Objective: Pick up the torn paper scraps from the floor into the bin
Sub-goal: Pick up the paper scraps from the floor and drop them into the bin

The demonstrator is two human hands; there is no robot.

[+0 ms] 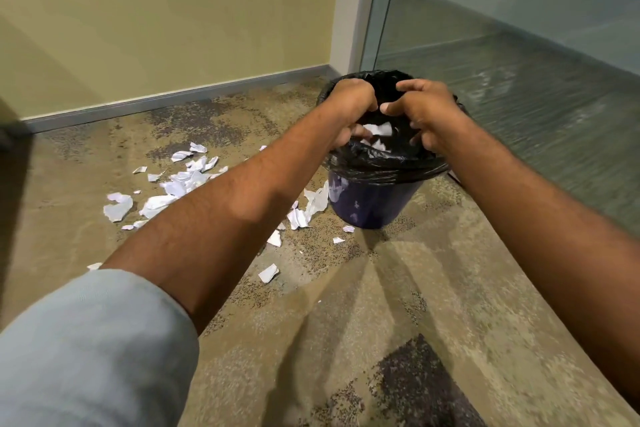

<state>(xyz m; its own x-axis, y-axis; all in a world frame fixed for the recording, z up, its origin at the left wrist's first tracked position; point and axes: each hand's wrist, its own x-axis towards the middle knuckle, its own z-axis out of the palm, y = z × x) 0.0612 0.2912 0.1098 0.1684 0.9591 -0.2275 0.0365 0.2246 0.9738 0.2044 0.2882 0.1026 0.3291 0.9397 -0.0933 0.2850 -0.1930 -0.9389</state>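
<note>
sleeve (93,350) lower left. both hands over bin (374,198): left hand (349,104) clenched on scraps (379,130), right hand (424,111) fingers loose, empty. more paper (180,184) on carpet (346,322).

Mottled carpet floor (346,322) bears scattered torn paper scraps (180,184) beside the bin (370,201).

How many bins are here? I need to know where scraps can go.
1: the bin, lined with a black bag, stands on the carpet right of the scattered paper scraps. Both hands hover over it.
</note>
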